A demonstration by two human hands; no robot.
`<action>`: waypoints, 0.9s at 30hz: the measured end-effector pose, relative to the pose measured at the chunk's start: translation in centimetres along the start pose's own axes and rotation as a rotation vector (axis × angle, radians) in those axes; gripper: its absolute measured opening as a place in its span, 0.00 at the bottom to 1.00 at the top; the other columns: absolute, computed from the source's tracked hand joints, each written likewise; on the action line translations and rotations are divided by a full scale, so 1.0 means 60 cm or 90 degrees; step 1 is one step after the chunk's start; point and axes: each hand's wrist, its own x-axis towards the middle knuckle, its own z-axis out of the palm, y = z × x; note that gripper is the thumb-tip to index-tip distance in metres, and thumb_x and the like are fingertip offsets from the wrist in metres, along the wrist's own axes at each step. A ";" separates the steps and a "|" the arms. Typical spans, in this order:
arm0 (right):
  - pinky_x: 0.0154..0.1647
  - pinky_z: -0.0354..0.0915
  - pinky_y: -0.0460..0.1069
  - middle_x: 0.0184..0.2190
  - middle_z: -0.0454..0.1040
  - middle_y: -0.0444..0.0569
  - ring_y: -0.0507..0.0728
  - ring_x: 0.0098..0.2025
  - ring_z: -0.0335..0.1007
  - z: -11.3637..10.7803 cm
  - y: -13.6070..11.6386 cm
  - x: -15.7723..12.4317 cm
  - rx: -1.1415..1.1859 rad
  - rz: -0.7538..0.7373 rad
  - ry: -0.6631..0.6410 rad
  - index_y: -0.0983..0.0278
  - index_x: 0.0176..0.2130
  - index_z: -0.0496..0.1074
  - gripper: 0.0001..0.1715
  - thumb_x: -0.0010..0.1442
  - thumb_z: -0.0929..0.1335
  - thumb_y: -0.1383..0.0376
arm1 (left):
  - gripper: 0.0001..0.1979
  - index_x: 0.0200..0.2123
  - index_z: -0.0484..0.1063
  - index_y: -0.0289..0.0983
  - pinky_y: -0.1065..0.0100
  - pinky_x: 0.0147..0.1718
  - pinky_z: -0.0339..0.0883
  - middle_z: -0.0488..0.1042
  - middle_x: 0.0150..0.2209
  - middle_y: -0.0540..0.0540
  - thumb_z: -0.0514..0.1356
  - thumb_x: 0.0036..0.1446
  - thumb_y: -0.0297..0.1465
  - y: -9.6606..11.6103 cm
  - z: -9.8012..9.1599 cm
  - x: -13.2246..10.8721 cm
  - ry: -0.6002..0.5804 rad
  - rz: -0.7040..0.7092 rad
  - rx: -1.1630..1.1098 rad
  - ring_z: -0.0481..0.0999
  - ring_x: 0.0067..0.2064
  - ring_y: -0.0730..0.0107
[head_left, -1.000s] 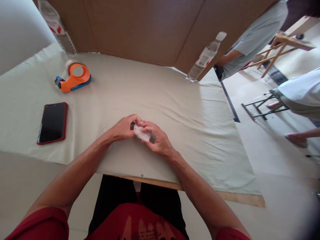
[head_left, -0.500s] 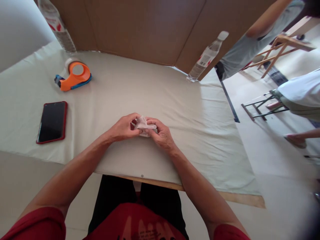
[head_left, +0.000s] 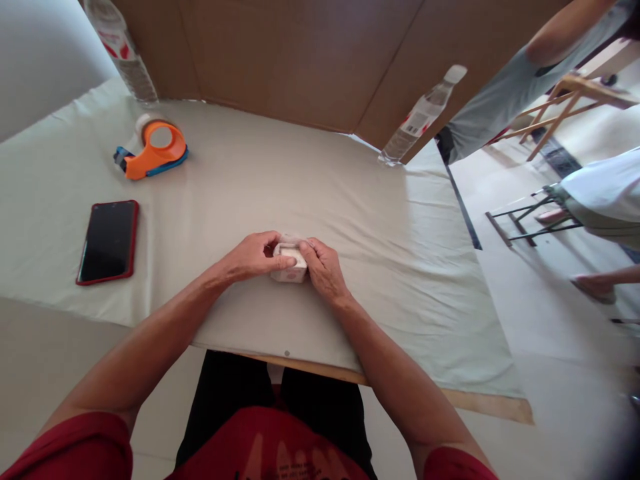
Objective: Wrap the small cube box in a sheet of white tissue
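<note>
Between my two hands, over the near middle of the cloth, is a small white box (head_left: 291, 274) with a faint pinkish mark on its front. My left hand (head_left: 253, 255) grips its left side, the thumb lying across the top. On the right, my right hand (head_left: 324, 267) has its fingers against the box's top right edge. Thin whitish, film-like material (head_left: 290, 239) shows along the back of the top; what it is I cannot tell. Fingers hide much of the box's back and sides.
Left on the cloth-covered table (head_left: 225, 167) lie a red-cased phone (head_left: 108, 241) and an orange tape dispenser (head_left: 159, 147). Two water bottles (head_left: 125, 60) stand near a brown cardboard panel (head_left: 290, 60). Beyond the right table edge are other people and a folding stool (head_left: 530, 230).
The whitish material that stood up crumpled between my fingers is now pressed down, and the box's front and top show. My left thumb has moved onto the top.
</note>
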 end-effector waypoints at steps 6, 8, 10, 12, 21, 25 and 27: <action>0.36 0.61 0.48 0.28 0.68 0.44 0.54 0.33 0.64 -0.002 0.004 0.003 -0.010 -0.004 0.019 0.61 0.33 0.69 0.16 0.64 0.63 0.53 | 0.28 0.51 0.70 0.36 0.62 0.42 0.74 0.78 0.43 0.43 0.70 0.49 0.42 -0.011 0.011 0.004 -0.044 0.003 -0.162 0.80 0.42 0.62; 0.37 0.61 0.48 0.28 0.69 0.44 0.53 0.33 0.64 -0.001 0.006 0.003 -0.006 -0.002 0.020 0.62 0.34 0.71 0.17 0.65 0.63 0.53 | 0.29 0.51 0.69 0.35 0.62 0.43 0.74 0.78 0.44 0.43 0.70 0.48 0.41 -0.012 0.012 0.006 -0.041 -0.011 -0.199 0.80 0.43 0.62; 0.38 0.64 0.48 0.32 0.73 0.45 0.54 0.34 0.67 -0.002 0.008 0.003 0.006 -0.003 0.036 0.62 0.39 0.72 0.17 0.64 0.64 0.52 | 0.31 0.52 0.68 0.34 0.61 0.45 0.73 0.78 0.44 0.42 0.71 0.47 0.40 -0.013 0.012 0.008 -0.046 -0.025 -0.233 0.80 0.44 0.61; 0.41 0.66 0.50 0.37 0.76 0.48 0.55 0.37 0.70 -0.008 0.009 0.004 0.012 -0.019 0.075 0.63 0.44 0.73 0.19 0.64 0.64 0.52 | 0.34 0.54 0.68 0.33 0.60 0.47 0.73 0.78 0.46 0.40 0.72 0.46 0.40 -0.013 0.012 0.009 -0.052 -0.032 -0.256 0.80 0.46 0.58; 0.49 0.68 0.54 0.49 0.78 0.52 0.60 0.53 0.72 -0.050 -0.007 0.036 -0.136 -0.211 0.047 0.60 0.39 0.77 0.09 0.60 0.67 0.64 | 0.56 0.71 0.51 0.32 0.54 0.55 0.69 0.76 0.56 0.32 0.74 0.45 0.41 -0.022 0.011 0.008 -0.050 -0.045 -0.250 0.77 0.56 0.48; 0.48 0.68 0.54 0.48 0.77 0.53 0.59 0.52 0.72 -0.046 -0.014 0.059 -0.152 -0.199 -0.001 0.60 0.39 0.78 0.10 0.59 0.67 0.63 | 0.55 0.71 0.51 0.32 0.54 0.56 0.69 0.75 0.57 0.31 0.74 0.45 0.41 -0.021 0.010 0.008 -0.047 -0.039 -0.246 0.76 0.58 0.47; 0.44 0.67 0.52 0.43 0.78 0.52 0.58 0.46 0.73 -0.044 -0.019 0.069 -0.134 -0.153 -0.013 0.62 0.38 0.78 0.11 0.59 0.67 0.61 | 0.54 0.70 0.52 0.32 0.54 0.56 0.69 0.75 0.58 0.32 0.74 0.45 0.41 -0.017 0.010 0.006 -0.046 -0.032 -0.245 0.77 0.58 0.47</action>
